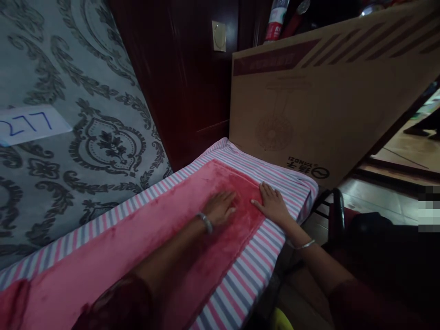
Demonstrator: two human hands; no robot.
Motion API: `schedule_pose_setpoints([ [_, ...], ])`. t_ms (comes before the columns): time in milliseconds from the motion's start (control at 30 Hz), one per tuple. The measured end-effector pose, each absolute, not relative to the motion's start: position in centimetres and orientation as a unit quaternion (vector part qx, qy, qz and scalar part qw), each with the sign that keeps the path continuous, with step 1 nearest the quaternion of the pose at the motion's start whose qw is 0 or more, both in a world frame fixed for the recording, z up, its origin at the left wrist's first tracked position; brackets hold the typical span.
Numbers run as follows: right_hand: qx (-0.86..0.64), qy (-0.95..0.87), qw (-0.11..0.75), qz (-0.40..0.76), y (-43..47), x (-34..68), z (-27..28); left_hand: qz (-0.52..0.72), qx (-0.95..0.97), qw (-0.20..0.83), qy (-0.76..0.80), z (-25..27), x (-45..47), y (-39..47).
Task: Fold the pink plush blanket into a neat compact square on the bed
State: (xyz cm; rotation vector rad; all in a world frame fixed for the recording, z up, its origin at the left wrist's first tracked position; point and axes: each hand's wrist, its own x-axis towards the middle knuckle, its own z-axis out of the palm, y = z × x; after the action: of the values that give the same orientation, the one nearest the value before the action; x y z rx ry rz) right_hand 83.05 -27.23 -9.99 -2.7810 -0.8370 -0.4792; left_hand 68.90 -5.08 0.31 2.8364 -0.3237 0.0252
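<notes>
A long piece of plush red-pink fabric (154,220) is spread over a striped pink, grey and white cloth (237,279) that covers a narrow surface. My left hand (220,208) lies flat on the plush fabric, its fingers stretched toward the far end and slightly blurred. At the fabric's far right corner rests my right hand (273,201), palm down, thumb apart from the fingers. Neither hand grips anything. A darker, reddish folded part (13,302) of fabric shows at the lower left.
Beyond the far end stands a large cardboard box (295,110) with a bottle (276,23) behind its top edge. Patterned wallpaper (85,91) with a paper label (32,124) borders the left. A dark chair-like frame (338,211) stands at right.
</notes>
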Motion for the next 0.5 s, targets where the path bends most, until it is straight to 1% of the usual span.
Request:
schedule_pose_setpoints([
  [200, -0.934, -0.289, 0.113, -0.179, -27.3, 83.0, -10.3, -0.037, 0.994, 0.070, -0.071, -1.0, 79.4, -2.5],
  [500, -0.924, -0.304, 0.117, -0.200, -27.7, 82.5, -10.3, -0.047, 0.994, 0.047, 0.089, -1.7, 86.1, 5.2],
])
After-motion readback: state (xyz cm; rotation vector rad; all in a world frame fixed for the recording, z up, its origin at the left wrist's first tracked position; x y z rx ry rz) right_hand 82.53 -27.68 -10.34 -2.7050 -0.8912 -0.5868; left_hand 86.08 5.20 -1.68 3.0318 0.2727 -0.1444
